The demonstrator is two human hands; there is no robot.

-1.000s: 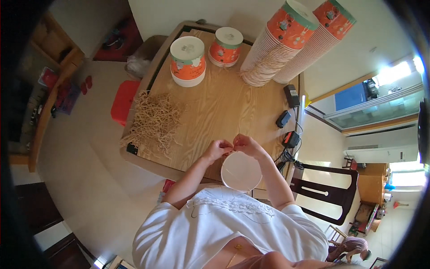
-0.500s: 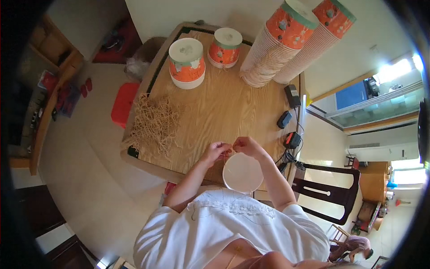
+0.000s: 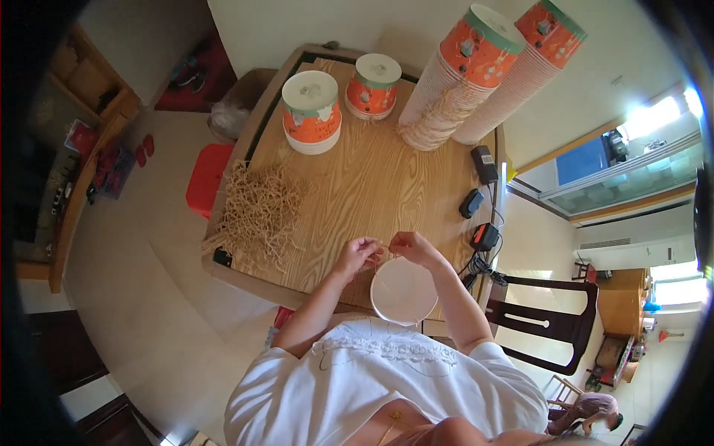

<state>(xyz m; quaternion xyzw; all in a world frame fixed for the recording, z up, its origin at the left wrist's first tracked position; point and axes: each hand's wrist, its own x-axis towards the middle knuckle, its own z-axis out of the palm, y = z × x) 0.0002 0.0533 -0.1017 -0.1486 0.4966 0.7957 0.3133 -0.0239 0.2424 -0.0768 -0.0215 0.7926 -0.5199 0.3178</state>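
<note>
A white paper bucket sits against my front at the table's near edge, its pale round face toward me. Just beyond its far rim, my left hand and my right hand are close together. Each pinches what looks like a thin tan cord, and a short piece shows between the fingertips. My right wrist passes along the bucket's right side. Left of my hands, a tangled heap of tan paper cords lies on the wooden tabletop.
Orange-and-green paper buckets stand upside down at the back, a larger one and a smaller one. Two tall leaning bucket stacks rise at the back right. Black chargers with cables line the right edge, beside a dark chair.
Both hands stay at the bucket's far rim, and the gap between their fingertips is slightly wider. The whole view has shifted a little.
</note>
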